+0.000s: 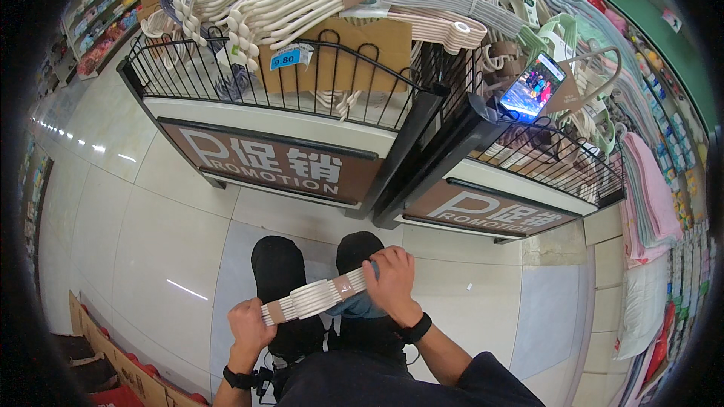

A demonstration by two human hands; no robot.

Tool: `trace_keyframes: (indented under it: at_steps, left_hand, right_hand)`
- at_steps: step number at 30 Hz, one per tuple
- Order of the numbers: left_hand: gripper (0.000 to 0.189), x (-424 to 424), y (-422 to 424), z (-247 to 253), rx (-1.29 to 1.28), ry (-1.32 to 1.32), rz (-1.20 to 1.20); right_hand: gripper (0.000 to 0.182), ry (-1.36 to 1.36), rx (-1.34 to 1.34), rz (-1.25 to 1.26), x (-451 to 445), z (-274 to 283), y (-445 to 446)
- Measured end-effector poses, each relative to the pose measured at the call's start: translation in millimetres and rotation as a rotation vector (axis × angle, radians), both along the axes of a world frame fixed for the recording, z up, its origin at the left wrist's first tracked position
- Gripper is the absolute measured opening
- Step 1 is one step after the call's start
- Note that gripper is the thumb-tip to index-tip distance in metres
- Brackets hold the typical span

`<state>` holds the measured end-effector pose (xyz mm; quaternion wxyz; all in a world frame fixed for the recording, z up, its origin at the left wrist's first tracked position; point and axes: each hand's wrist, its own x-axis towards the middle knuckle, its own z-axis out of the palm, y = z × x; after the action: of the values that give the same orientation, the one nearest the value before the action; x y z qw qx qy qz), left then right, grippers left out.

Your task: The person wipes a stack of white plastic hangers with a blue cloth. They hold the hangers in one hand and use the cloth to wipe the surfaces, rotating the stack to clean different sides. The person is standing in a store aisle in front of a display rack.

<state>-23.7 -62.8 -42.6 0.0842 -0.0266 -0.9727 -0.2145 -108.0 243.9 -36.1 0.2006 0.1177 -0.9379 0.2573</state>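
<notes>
Low in front of my knees, a bundle of cream-white plastic clothes hangers with brown paper bands is held at a slant. My left hand grips its left end. Around the right, higher end, my right hand is closed. A blue-grey cloth hangs below the bundle by my right hand, and a bit of blue shows at those fingers. How the cloth is held is partly hidden.
Two black wire promotion bins stand ahead, heaped with white hangers and more hanger bundles. A phone with a lit screen leans on the right bin. Folded textiles line the right; cardboard boxes sit lower left.
</notes>
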Motion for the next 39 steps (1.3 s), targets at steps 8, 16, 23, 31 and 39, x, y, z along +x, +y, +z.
trace_keyframes:
  at_steps: [8,16,23,31,39]
  left_hand:
    - [0.023,-0.3,3.7,-1.0,-0.002,0.029,0.025]
    - [0.024,1.4,3.0,-6.0,-0.008,0.038,0.033]
    - [0.025,3.6,2.9,-9.2,-0.015,0.038,0.051]
    - [0.022,3.0,4.3,-6.2,-0.014,0.058,0.046]
    - [0.023,3.4,3.6,-8.7,-0.017,0.066,0.035]
  right_hand:
    - [0.020,-0.048,-0.046,0.010,-9.0,-2.6,6.2]
    - [0.020,-0.169,-0.061,-0.051,-15.4,-11.0,16.2]
    - [0.019,-0.245,-0.211,-0.073,-25.6,-25.0,29.8]
    - [0.024,-0.442,-0.374,-0.097,-36.3,-57.1,51.2]
    - [0.032,-0.726,-0.788,-0.092,-41.5,-81.7,68.9]
